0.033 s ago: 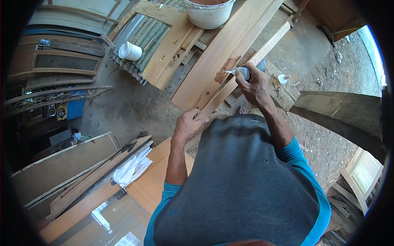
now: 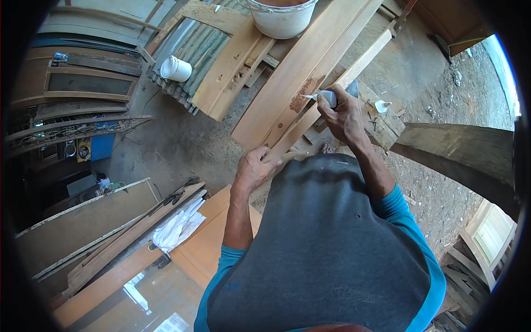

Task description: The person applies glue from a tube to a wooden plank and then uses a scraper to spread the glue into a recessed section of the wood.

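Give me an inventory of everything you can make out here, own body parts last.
Nozzle bottle: one, whitish, in right hand
Grooved board: one, light brown, centre top
Rough patch: one, reddish-brown, on that board
Small bottle: one, white, right of right hand
Bucket: one, white, top centre
Tub: one, white, upper left
Corrugated sheets: count unclear, grey-green, around the tub
Cloth: one, white, lower left
Thick timber: one, grey-brown, right
Other wood and clutter: uncountable, mixed, around edges
Sleeves: two, teal, lower centre
Left hand: one, bare, at board's near end
Right hand: one, bare, around nozzle bottle
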Motion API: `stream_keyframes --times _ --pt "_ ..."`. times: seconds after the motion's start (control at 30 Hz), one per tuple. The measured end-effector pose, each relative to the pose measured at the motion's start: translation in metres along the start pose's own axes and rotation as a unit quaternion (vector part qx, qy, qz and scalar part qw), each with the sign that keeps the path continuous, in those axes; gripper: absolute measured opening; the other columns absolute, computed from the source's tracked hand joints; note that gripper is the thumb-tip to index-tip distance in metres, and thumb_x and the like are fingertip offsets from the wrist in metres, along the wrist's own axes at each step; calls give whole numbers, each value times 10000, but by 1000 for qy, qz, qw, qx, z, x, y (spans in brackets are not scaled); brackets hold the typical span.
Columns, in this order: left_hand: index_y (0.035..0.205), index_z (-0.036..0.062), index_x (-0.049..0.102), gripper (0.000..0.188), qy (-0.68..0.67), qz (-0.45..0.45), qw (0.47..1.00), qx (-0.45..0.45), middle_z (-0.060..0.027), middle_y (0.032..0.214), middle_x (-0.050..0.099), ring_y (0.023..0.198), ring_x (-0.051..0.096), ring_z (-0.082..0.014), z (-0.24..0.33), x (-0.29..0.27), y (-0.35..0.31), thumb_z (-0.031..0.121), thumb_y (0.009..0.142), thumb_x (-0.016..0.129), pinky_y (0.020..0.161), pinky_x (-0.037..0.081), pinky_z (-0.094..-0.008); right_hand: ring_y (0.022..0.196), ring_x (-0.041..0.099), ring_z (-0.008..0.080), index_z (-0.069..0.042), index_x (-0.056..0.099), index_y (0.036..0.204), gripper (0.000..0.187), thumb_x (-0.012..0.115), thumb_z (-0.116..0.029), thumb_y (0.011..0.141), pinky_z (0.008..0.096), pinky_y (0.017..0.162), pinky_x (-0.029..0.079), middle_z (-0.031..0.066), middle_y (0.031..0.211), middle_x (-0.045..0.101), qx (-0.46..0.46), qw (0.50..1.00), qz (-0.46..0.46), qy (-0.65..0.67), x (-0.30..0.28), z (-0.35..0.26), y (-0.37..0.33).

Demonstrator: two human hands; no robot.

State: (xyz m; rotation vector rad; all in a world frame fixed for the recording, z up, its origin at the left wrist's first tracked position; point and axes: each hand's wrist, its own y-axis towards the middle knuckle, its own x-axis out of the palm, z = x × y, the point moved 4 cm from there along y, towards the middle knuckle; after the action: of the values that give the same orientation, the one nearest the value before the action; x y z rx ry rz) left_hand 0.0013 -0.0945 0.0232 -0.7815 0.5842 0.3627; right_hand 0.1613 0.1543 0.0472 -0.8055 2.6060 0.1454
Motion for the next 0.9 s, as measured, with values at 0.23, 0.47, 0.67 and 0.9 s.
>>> stream_keyframes --times 0.23,0.47,0.67,0.9 --pt "896 -5 658 375 10 18 1000 20 -105 725 585 688 513 -161 -1 2 -1 289 853 886 671 463 -383 805 750 389 6 712 1065 296 747 -274 976 466 751 582 246 854 733 -15 1000 -3 -6 5 4 2" --pt "846 -1 609 421 6 17 1000 14 -106 705 537 676 472 -170 5 -1 -3 315 851 888 652 440 -395 794 746 307 1 712 1069 276 745 -261 992 425 741 582 204 863 741 -43 999 -2 -25 6 -2 -1" --pt "814 3 563 457 1 12 1000 15 -94 694 502 674 454 -167 6 -2 -4 324 853 886 641 427 -393 839 751 379 4 711 1071 262 751 -234 968 459 770 585 246 894 742 -30 999 4 -18 6 -2 0" --pt "837 -2 579 434 -5 15 1000 24 -95 703 502 685 448 -160 1 1 -2 300 851 891 651 433 -380 867 756 438 5 712 1061 242 745 -209 954 488 797 588 272 898 743 -52 998 10 -37 8 -7 -2"
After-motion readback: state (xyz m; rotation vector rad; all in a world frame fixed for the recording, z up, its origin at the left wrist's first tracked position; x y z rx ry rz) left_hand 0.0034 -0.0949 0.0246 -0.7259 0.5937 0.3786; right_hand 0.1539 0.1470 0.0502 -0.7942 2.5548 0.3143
